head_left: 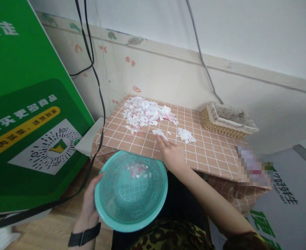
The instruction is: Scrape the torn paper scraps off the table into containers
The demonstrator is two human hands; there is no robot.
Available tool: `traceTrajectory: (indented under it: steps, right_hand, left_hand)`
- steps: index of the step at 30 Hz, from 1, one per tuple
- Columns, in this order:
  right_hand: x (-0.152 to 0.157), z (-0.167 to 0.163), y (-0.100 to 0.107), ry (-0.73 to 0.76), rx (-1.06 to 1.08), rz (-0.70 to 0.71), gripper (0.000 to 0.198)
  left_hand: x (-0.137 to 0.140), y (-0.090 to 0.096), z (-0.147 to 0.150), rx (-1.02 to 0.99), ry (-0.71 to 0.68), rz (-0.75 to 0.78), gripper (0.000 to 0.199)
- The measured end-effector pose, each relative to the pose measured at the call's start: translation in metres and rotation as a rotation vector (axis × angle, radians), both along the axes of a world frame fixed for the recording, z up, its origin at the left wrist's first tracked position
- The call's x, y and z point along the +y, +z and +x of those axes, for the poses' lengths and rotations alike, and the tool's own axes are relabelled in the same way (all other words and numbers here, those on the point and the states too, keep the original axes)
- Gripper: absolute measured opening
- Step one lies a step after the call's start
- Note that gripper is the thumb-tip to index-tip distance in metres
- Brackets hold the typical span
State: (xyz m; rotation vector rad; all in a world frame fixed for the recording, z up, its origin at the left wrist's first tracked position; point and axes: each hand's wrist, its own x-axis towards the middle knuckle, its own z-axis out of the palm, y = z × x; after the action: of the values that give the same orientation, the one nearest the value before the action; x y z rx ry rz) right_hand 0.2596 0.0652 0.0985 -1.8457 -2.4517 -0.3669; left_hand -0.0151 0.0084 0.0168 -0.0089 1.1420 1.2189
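A turquoise plastic colander point(132, 222) is tilted toward me at the table's front edge, with a small heap of paper scraps point(138, 170) inside. My left hand point(92, 196) grips its left rim, the fingers mostly hidden beneath. My right hand point(171, 154) lies palm down over the table edge, fingers stretched out. Its fingertips touch a white paper piece point(158, 132) on the tablecloth. Behind it spreads a large pile of torn white and pinkish paper scraps point(142, 111). To the right of my fingers is a smaller scrap pile point(185, 134).
A brown checked tablecloth point(212, 152) covers the table against the wall. A cloth-lined wicker basket point(227, 130) stands at the back right. On the left are a large green sign point(20, 86) and a hanging black strap point(101, 93). Grey printed panels point(296, 166) stand at right.
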Motion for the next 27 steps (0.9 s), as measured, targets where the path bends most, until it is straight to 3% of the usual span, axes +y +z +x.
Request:
traceTrajectory:
  steps: [6, 9, 11, 16, 21, 27]
  right_hand:
    - [0.019, 0.057, 0.006, -0.323, 0.141, 0.176, 0.051]
    - [0.023, 0.069, 0.018, -0.377, 0.333, 0.25, 0.047]
    - [0.025, 0.067, 0.024, -0.32, 0.477, 0.259, 0.046]
    - [0.042, 0.033, 0.023, 0.034, 0.63, 0.109, 0.042]
    - [0.072, 0.005, 0.014, 0.052, 0.503, 0.048, 0.04]
    - [0.079, 0.009, 0.022, 0.201, 0.51, -0.022, 0.031]
  left_hand:
    - [-0.001, -0.006, -0.002, -0.035, 0.004, 0.003, 0.012]
    - [-0.001, -0.005, -0.002, -0.048, 0.009, 0.009, 0.011]
    - [-0.002, -0.005, -0.001, -0.058, 0.009, 0.011, 0.01]
    - [-0.002, -0.004, -0.002, -0.069, 0.024, 0.034, 0.013]
    - [-0.003, 0.0, -0.008, -0.049, 0.032, 0.076, 0.018]
    - [-0.002, -0.003, -0.017, -0.028, 0.051, 0.095, 0.017]
